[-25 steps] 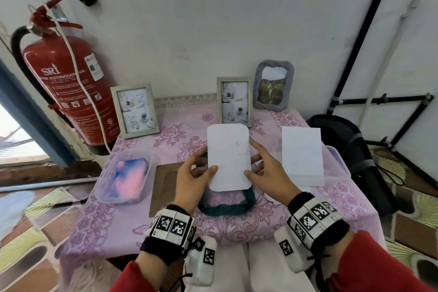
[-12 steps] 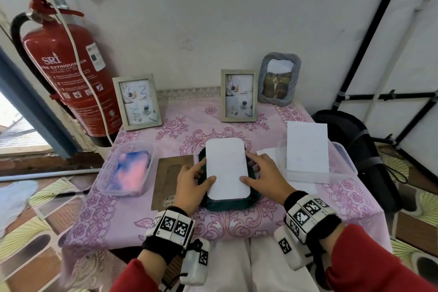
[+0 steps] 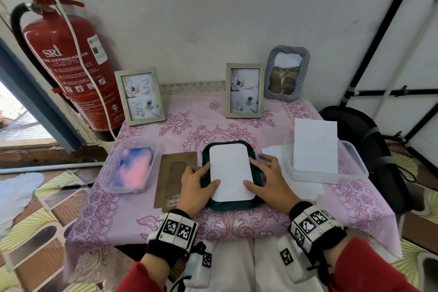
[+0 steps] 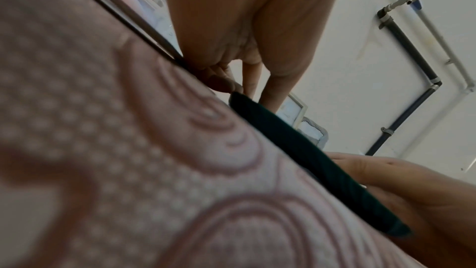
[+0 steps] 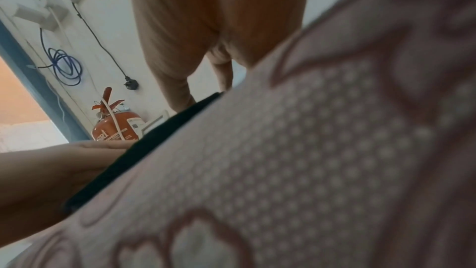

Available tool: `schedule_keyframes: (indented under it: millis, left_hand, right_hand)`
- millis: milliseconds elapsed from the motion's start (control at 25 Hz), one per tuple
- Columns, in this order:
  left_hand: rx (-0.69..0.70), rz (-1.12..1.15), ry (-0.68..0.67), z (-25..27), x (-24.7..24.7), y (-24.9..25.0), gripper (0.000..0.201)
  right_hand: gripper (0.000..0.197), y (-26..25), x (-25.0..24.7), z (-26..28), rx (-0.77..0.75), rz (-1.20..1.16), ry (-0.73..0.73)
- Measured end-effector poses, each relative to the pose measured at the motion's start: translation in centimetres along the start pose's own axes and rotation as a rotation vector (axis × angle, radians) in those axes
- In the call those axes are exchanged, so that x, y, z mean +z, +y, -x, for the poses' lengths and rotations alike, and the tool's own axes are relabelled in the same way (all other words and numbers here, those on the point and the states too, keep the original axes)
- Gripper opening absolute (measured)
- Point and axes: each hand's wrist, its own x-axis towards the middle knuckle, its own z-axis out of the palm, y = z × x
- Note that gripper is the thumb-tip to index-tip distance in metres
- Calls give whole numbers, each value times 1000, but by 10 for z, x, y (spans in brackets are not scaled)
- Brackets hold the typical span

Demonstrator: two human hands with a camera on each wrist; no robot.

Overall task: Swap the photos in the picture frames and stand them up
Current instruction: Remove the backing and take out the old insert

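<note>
A dark green frame [image 3: 231,205] lies face down on the pink tablecloth [image 3: 237,225] near its front edge. A white photo [image 3: 231,172], blank side up, lies in the frame's back. My left hand [image 3: 201,181] rests on the frame's left side, thumb pressing the photo's lower left. My right hand [image 3: 263,178] rests on the right side, fingers spread, thumb on the photo's lower right. The wrist views show the green frame [image 4: 322,162] edge-on with fingers [image 4: 224,80] touching down at its rim, and the same green frame [image 5: 144,146] under my right hand.
A brown backing board [image 3: 174,173] lies left of the frame, beside a plastic tub [image 3: 106,173] holding a pink-blue photo. Right, another tub [image 3: 355,163] holds white paper [image 3: 315,147]. Three frames stand at the wall [image 3: 139,96] [image 3: 244,90] [image 3: 286,73]. A fire extinguisher [image 3: 68,66] hangs left.
Both hands lowered the white photo from the air down into the back of the green frame, and now press it flat there.
</note>
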Motion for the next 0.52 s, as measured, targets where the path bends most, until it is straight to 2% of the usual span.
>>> schedule_keyframes:
  millis: [520]
  left_hand:
    - [-38, 39, -39, -2, -4, 2, 58]
  right_hand:
    - [54, 2, 1, 1, 19, -46, 9]
